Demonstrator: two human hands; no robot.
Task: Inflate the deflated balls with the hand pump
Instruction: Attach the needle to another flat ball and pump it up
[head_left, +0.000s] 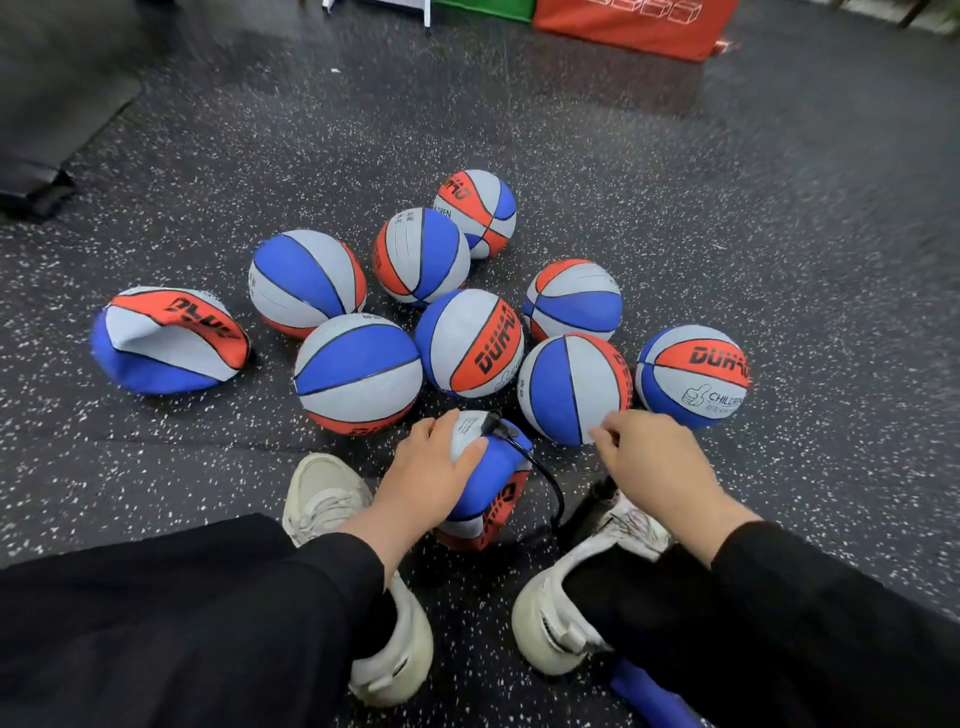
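Note:
A half-flat red, white and blue ball (496, 491) stands on the floor between my two white shoes. My left hand (431, 467) grips its top, thumb and fingers curled over it. A black hose (548, 475) runs from the ball's valve, just beside my left thumb, down to the hand pump's black shaft (595, 501). My right hand (657, 462) is curled over the top of that shaft and hides the handle. Another ball (166, 338), fully collapsed, lies at the left. Several round, firm balls (358, 371) are clustered just beyond my hands.
The floor is dark speckled rubber matting (779, 234). A black mat (47, 130) lies at the far left; an orange box (634, 26) and a green one (483, 8) stand at the back. A blue object (649, 696) lies by my right shoe (561, 613).

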